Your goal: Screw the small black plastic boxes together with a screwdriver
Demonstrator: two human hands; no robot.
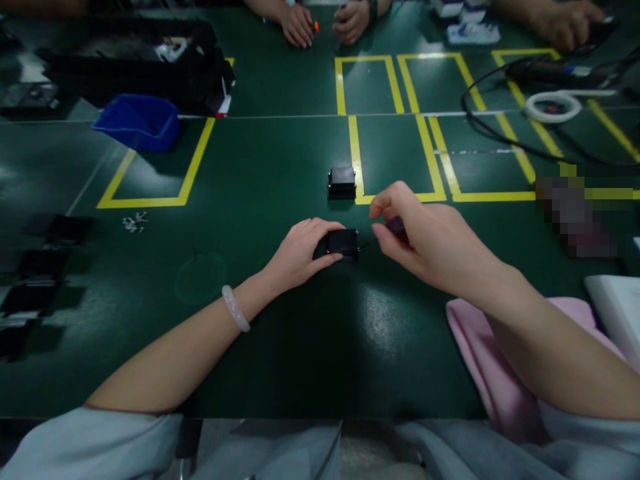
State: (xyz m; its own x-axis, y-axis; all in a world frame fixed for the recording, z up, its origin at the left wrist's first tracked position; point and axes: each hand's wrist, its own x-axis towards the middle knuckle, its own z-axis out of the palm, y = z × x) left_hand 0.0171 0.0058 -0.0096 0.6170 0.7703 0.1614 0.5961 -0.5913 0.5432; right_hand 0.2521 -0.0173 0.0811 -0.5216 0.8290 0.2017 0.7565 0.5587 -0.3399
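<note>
My left hand (300, 250) grips a small black box-shaped part (343, 243) on the green table (270, 347), thumb and fingers closed on its left side. A pale bangle sits on that wrist. My right hand (420, 233) is curled just right of the part, pinching a small dark tool or piece (397, 228) whose thin tip points toward the part. A second black box-shaped part (342, 183) lies a little farther out, beside a yellow tape line.
A blue bin (137, 121) and a black tray stand at the far left. Dark flat parts line the left edge, with small white bits (135, 222) nearby. Cables and a white ring (553, 107) lie far right. Other people's hands (325, 23) rest at the far edge. Pink cloth (480, 347) lies near right.
</note>
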